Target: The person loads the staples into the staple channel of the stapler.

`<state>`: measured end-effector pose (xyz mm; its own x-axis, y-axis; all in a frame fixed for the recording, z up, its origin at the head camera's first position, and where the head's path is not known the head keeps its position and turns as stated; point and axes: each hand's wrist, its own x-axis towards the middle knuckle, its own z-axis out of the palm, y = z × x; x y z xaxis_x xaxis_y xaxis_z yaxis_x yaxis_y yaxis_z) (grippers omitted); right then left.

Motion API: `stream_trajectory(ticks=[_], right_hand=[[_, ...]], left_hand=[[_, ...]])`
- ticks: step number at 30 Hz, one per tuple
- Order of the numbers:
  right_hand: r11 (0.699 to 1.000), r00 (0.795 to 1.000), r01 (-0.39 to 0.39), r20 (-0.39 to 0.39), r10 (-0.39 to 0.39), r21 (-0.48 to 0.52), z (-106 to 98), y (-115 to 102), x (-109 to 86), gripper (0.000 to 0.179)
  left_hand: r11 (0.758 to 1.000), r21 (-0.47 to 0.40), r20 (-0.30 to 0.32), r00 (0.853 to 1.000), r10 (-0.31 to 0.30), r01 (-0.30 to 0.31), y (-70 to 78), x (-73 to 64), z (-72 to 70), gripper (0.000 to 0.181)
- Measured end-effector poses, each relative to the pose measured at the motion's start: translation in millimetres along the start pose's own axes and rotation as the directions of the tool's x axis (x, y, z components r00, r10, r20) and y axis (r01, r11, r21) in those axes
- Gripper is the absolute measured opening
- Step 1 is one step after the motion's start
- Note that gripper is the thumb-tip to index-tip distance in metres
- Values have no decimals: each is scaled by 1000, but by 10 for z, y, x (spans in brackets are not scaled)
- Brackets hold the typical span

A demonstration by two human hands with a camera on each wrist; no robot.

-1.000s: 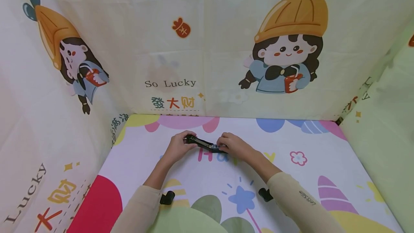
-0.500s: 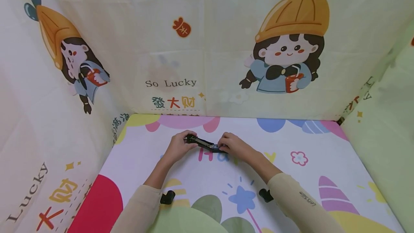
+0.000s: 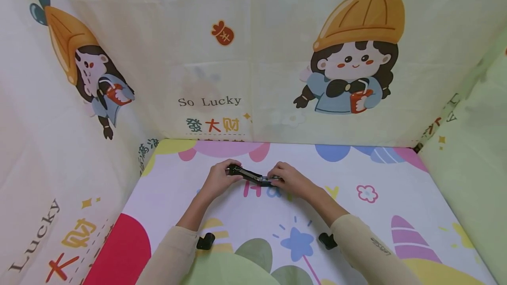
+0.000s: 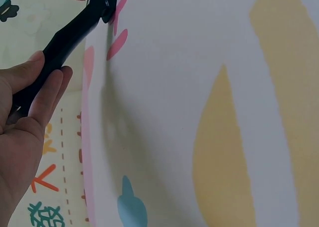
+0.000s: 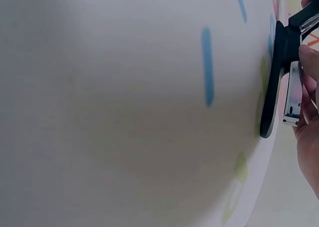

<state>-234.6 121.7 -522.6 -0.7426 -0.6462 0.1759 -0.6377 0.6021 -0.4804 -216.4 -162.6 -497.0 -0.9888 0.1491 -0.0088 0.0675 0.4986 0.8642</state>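
Note:
A black stapler (image 3: 250,175) is spread wide open between my two hands, over the printed lettering near the back of the table. My left hand (image 3: 218,180) grips its raised top arm at the left end, thumb on one side and fingers on the other, as the left wrist view shows. At the other end my right hand (image 3: 292,180) has its thumb and fingers at the metal staple channel (image 5: 293,95). The black base (image 5: 271,87) lies alongside that channel, with a gap between them. My right fingers are partly cut off in the right wrist view.
A white tabletop (image 3: 222,219) with colourful cartoon prints lies under the hands. Pale printed cloth (image 3: 269,78) hangs behind it and along both sides. Black wrist pieces (image 3: 205,241) show beside both sleeves.
My right hand has shifted slightly to the right at the stapler's lower end, and a bit more of the channel shows. My left hand holds the top arm as before.

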Motion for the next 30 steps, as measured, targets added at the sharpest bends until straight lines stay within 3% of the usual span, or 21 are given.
stream_trajectory(ticks=[7,30], right_hand=[[994,995,84,-47,-87,-69,48,45,-57,27],[999,997,-4,-71,1,-43,-78,142,-298,23]], left_hand=[[1000,0,0,1000,-4,4,-17,10,2,36],[1000,22,-1,1000,0,0,-11,15,0,36]])
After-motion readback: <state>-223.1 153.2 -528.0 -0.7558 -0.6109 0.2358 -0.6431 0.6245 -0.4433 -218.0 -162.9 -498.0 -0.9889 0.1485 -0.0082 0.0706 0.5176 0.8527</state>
